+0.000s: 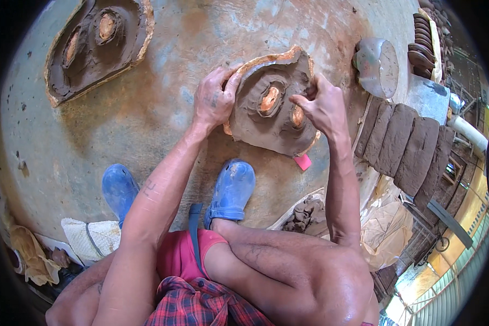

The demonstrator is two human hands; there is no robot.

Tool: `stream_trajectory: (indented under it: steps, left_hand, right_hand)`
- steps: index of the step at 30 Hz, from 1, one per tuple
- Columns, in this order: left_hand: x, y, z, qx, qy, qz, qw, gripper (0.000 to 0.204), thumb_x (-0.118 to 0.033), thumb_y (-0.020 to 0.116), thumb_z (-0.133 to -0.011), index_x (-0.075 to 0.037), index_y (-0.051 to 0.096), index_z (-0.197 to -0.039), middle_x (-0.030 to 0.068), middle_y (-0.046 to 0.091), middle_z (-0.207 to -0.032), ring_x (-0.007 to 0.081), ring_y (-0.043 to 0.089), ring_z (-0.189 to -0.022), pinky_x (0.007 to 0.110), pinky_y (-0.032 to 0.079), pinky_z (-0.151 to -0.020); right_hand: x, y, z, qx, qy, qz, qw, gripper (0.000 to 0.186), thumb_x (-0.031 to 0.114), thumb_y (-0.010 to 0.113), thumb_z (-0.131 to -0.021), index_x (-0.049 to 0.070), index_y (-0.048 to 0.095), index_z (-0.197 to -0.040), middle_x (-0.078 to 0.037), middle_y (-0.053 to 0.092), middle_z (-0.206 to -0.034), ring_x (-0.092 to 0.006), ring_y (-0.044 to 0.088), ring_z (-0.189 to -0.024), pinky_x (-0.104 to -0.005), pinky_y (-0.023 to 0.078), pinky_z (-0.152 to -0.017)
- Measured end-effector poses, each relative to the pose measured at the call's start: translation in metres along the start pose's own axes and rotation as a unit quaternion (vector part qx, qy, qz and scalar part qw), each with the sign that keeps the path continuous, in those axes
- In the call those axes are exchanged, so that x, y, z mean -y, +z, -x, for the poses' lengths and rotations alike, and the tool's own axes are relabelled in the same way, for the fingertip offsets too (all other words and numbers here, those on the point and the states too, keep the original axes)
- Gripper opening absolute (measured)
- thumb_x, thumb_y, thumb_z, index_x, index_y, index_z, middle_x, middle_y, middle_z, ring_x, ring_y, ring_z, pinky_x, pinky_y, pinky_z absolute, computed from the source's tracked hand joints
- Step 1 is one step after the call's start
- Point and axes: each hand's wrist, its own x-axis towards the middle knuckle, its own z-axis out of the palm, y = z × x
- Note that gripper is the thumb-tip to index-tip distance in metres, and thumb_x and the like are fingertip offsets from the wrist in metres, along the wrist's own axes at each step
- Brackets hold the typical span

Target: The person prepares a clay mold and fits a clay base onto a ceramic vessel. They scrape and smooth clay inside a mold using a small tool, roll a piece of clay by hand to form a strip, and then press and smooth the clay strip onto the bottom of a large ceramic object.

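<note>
A shallow mould [295, 53] with a rough orange rim lies on the floor in front of me, lined with dark brown clay [255, 127]. Two raised clay rings in it surround orange knobs. My left hand [216, 99] grips the upper left rim, fingers curled and partly hidden. At the right side, my right hand [327, 108] is closed over the rim. Its thumb rests on the clay near the right knob, while its other fingertips are hidden. A pink piece [303, 162] pokes out beneath the mould's lower edge.
A second clay-lined mould [54, 100] lies at the far left. To the right are a metal pot [377, 68], thick clay slabs [399, 141] and stacked dark discs [421, 46]. Clay lumps [307, 214] lie near my right forearm. My blue clogs [233, 187] stand close to the mould.
</note>
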Motion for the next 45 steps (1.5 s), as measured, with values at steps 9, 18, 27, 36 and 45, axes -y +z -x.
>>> stream_trajectory:
  steps: [9,18,27,36,45]
  left_hand:
    - [-0.007,0.001,0.001,0.014,-0.022,0.009,1.0,0.029,-0.017,0.063,-0.103,-0.004,0.075,-0.126,0.0185,0.076,-0.108,0.032,0.073,-0.101,0.04,0.055,-0.089]
    - [-0.008,0.003,0.003,0.006,-0.031,0.012,0.999,0.029,-0.017,0.062,-0.104,-0.003,0.075,-0.125,0.02,0.076,-0.111,0.034,0.073,-0.103,0.04,0.056,-0.091]
    - [0.002,0.002,0.004,-0.01,-0.016,0.008,1.0,0.03,-0.026,0.064,-0.103,-0.009,0.077,-0.124,0.0166,0.074,-0.104,0.0355,0.072,-0.098,0.044,0.056,-0.086]
    - [-0.003,0.003,0.001,-0.002,-0.03,0.019,0.999,0.029,-0.024,0.063,-0.102,-0.008,0.077,-0.122,0.0175,0.074,-0.104,0.0368,0.071,-0.098,0.045,0.055,-0.085]
    - [-0.008,-0.003,0.003,0.017,-0.045,0.004,0.999,0.03,-0.023,0.063,-0.104,-0.006,0.076,-0.124,0.0179,0.072,-0.101,0.0356,0.07,-0.095,0.042,0.054,-0.085]
  right_hand:
    - [-0.002,0.032,0.011,0.155,-0.025,-0.036,0.987,0.094,0.023,0.072,-0.073,-0.006,0.042,-0.158,-0.039,0.069,-0.118,-0.0475,0.07,-0.111,-0.0501,0.056,-0.103]
    - [0.038,0.051,0.068,0.162,0.07,-0.057,0.983,0.105,0.02,0.066,-0.067,-0.018,0.029,-0.158,-0.037,0.067,-0.079,-0.0461,0.074,-0.077,-0.0497,0.061,-0.082]
    - [0.051,0.036,0.115,0.02,0.01,-0.279,0.96,0.029,0.028,0.077,-0.095,-0.001,0.082,-0.094,-0.017,0.079,-0.084,-0.0172,0.072,-0.067,-0.0337,0.057,-0.064]
    - [0.02,0.019,0.024,0.009,0.135,-0.352,0.926,0.026,0.021,0.065,-0.102,0.0,0.073,-0.088,-0.007,0.072,-0.07,-0.0122,0.063,-0.054,-0.0324,0.05,-0.052]
    - [0.031,0.039,-0.003,0.082,0.102,-0.284,0.95,0.057,0.012,0.058,-0.099,-0.01,0.049,-0.151,-0.003,0.067,-0.072,-0.0076,0.055,-0.055,-0.0273,0.044,-0.051]
